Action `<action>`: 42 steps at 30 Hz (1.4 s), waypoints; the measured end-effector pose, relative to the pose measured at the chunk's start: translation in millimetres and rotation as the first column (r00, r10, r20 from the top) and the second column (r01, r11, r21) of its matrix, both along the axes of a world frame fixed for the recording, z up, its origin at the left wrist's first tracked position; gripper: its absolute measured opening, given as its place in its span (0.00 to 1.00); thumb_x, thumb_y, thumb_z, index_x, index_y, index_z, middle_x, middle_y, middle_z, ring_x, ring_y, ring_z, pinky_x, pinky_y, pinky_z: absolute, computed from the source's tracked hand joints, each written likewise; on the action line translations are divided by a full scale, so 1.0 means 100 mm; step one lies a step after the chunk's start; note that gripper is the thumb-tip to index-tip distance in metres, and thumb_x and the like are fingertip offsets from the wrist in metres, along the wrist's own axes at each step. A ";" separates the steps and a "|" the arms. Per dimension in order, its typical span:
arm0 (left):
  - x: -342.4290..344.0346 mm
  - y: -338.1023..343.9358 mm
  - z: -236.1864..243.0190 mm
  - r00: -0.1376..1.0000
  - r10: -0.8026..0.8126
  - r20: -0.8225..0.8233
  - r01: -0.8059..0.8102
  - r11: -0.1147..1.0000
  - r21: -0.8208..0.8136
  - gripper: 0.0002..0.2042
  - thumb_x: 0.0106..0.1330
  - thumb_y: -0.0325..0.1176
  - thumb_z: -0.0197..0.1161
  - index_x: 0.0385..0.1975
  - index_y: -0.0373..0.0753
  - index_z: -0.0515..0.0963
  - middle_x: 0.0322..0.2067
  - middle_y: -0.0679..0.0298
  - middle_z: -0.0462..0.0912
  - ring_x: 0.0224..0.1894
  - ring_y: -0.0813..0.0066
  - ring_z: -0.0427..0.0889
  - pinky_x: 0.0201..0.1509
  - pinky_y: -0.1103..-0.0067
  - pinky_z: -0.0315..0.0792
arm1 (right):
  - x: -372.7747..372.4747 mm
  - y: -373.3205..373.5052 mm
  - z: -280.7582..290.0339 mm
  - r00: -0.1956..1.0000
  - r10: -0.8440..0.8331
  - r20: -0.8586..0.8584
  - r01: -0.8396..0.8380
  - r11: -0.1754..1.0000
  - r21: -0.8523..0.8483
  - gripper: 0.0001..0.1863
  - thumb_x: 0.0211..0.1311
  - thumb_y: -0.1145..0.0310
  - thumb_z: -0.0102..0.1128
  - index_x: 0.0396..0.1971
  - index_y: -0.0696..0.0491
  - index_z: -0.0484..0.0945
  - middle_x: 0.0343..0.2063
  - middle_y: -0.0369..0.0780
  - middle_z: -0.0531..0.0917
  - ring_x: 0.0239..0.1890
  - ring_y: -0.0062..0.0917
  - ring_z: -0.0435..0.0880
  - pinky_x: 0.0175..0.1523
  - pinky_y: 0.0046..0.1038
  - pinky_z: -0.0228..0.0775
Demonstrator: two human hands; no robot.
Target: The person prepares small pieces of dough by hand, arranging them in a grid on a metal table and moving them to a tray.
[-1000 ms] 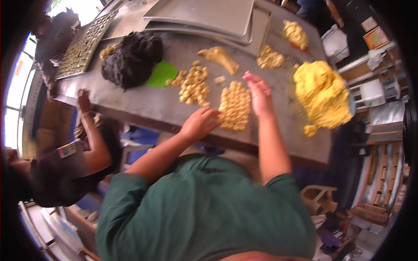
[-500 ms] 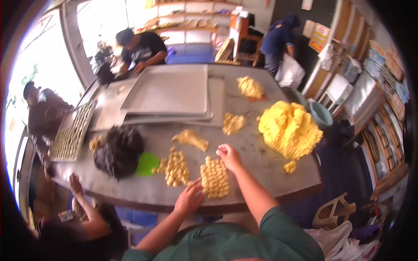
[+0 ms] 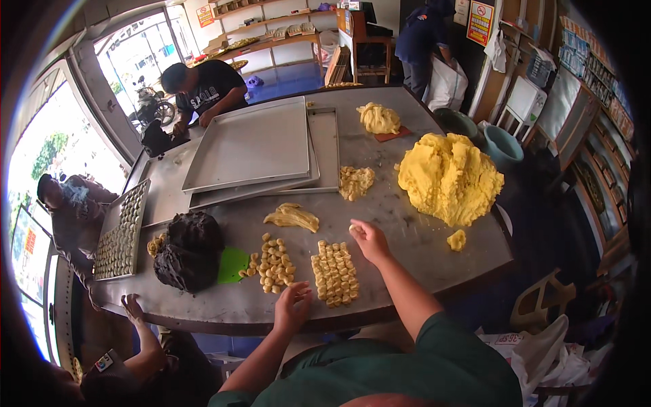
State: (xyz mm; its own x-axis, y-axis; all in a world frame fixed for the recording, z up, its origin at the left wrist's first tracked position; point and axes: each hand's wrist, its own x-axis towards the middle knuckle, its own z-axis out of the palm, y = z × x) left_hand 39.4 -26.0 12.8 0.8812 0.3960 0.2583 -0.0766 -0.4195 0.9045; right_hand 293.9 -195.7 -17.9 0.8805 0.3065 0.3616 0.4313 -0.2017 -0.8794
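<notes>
My right hand is held over the table, thumb and fingers pinched on a small pale dough piece. Below and left of it lie neat rows of small flattened dough pieces. My left hand is at the near end of a loose heap of rounded dough pieces, its fingers curled together; what they hold, if anything, is hidden. Beyond the heap rests a long folded strip of dough. A flat green scraper lies beside a large dark mass of dough or filling.
A big yellow dough mound sits at the right, with a small lump nearer me. Smaller dough heaps lie mid-table. Stacked metal trays occupy the far side; a filled tray stands left. Several people work around.
My left hand has drawn left, away from the rows toward the loose heap. The right hand has shifted slightly right, still pinching. The view has tilted a little and is sharper.
</notes>
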 end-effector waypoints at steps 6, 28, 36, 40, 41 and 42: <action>0.47 0.21 0.48 0.936 0.281 0.211 -0.320 0.436 0.841 0.09 0.69 0.33 0.60 0.45 0.44 0.82 0.45 0.61 0.86 0.52 0.59 0.81 0.64 0.62 0.68 | 0.00 -0.04 0.05 0.995 0.081 -0.059 -0.085 0.994 -0.073 0.17 0.66 0.67 0.64 0.52 0.56 0.80 0.33 0.42 0.85 0.34 0.30 0.83 0.44 0.31 0.76; 1.16 0.41 0.18 0.890 0.026 -0.455 0.199 0.876 0.440 0.22 0.60 0.48 0.66 0.50 0.44 0.74 0.38 0.60 0.88 0.46 0.56 0.86 0.48 0.63 0.76 | -0.01 0.01 0.10 0.990 0.119 -0.081 -0.118 0.993 0.013 0.12 0.65 0.66 0.66 0.45 0.55 0.80 0.38 0.41 0.86 0.38 0.30 0.87 0.44 0.29 0.78; 0.51 0.10 0.09 0.979 0.202 -0.019 -0.200 0.977 0.076 0.17 0.67 0.36 0.67 0.52 0.36 0.76 0.40 0.57 0.84 0.44 0.66 0.85 0.49 0.67 0.77 | 0.00 -0.04 0.07 0.988 0.154 0.026 -0.150 0.981 -0.121 0.07 0.64 0.70 0.66 0.38 0.57 0.83 0.36 0.41 0.84 0.38 0.31 0.86 0.43 0.33 0.78; 0.00 -0.04 -0.09 0.978 0.196 -0.074 -0.207 0.952 -0.227 0.15 0.66 0.33 0.68 0.49 0.34 0.79 0.41 0.58 0.84 0.43 0.69 0.85 0.48 0.72 0.78 | -0.05 -0.01 0.11 0.977 0.063 0.204 -0.043 0.994 -0.099 0.08 0.64 0.76 0.62 0.43 0.56 0.81 0.36 0.42 0.83 0.39 0.37 0.83 0.47 0.36 0.76; -0.11 -0.02 -0.19 0.978 0.210 -0.020 -0.210 0.963 -0.168 0.14 0.66 0.32 0.69 0.48 0.35 0.80 0.41 0.57 0.84 0.42 0.69 0.86 0.46 0.74 0.79 | -0.09 0.01 0.15 0.985 0.100 0.141 -0.085 0.991 -0.103 0.10 0.64 0.78 0.60 0.45 0.56 0.80 0.39 0.44 0.82 0.44 0.39 0.81 0.52 0.38 0.74; -0.12 -0.02 -0.17 0.977 0.213 -0.022 -0.214 0.963 -0.167 0.14 0.66 0.32 0.69 0.48 0.35 0.80 0.41 0.57 0.84 0.42 0.69 0.86 0.46 0.74 0.79 | -0.09 0.00 0.13 0.985 0.103 0.138 -0.089 0.991 -0.102 0.10 0.64 0.78 0.60 0.45 0.56 0.80 0.39 0.44 0.82 0.44 0.39 0.81 0.52 0.38 0.74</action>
